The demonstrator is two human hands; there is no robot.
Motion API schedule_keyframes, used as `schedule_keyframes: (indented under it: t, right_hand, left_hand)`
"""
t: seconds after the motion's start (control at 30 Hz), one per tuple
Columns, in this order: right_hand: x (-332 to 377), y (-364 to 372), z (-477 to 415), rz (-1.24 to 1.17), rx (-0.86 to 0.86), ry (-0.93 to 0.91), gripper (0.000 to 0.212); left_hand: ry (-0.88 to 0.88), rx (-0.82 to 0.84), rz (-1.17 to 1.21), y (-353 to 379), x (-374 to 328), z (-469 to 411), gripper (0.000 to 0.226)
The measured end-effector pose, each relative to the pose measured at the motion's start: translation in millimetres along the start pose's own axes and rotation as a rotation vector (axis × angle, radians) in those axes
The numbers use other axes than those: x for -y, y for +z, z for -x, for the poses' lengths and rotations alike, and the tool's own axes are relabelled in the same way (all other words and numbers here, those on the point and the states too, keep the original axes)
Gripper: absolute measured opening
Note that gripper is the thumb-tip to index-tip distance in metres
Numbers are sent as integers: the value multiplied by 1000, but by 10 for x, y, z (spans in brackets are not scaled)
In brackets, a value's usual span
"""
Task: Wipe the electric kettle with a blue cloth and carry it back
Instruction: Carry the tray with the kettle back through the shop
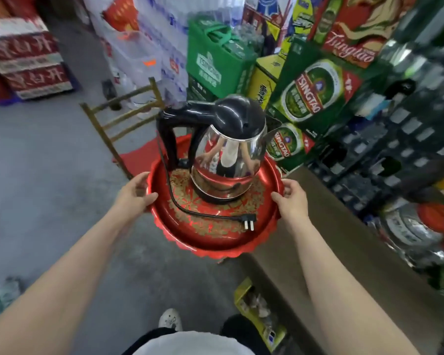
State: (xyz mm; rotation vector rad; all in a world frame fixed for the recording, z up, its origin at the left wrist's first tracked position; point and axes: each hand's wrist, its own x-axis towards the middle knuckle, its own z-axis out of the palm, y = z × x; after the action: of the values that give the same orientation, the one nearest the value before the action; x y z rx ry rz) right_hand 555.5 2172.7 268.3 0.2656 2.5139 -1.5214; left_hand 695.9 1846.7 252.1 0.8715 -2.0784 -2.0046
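Red is the rim our fingers (140,178) curl round. Our left hand (136,193) grips the left edge of the tray (203,239) and our right hand (291,198) grips its right edge, each with a thumb on the lip. We hold the tray level in front of us, above the grey floor (49,162).

The kettle (228,155) stands upright on the far half of the tray. It has a steel body and a black lid, with the handle to the left and the spout to the right. Its black cord (174,198) runs down from the handle side and across the tray's gold pattern. The plug (248,221) lies flat near our right hand.

Just beyond the tray stands a wooden chair (118,108). Green beer boxes (310,93) are stacked to the right, and blurred red cartons (28,62) sit far left. A white shoe (170,319) shows below.
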Motion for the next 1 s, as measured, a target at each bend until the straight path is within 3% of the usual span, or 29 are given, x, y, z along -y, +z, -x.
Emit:
schedule_keyframes:
  t: [0.2, 0.67, 1.0]
  right_hand:
    - [1000, 1312, -418, 56, 152, -124, 31]
    - [3044, 4444, -1916, 188, 372, -441, 36]
    - [4253, 6888, -2410, 225, 507, -520, 39]
  left_hand:
    - [-18, -182, 35, -1160, -178, -568, 52]
    - [-34, -602, 221, -3118, -669, -2373, 49]
    - [-58, -729, 224, -4874, -738, -3771, 51]
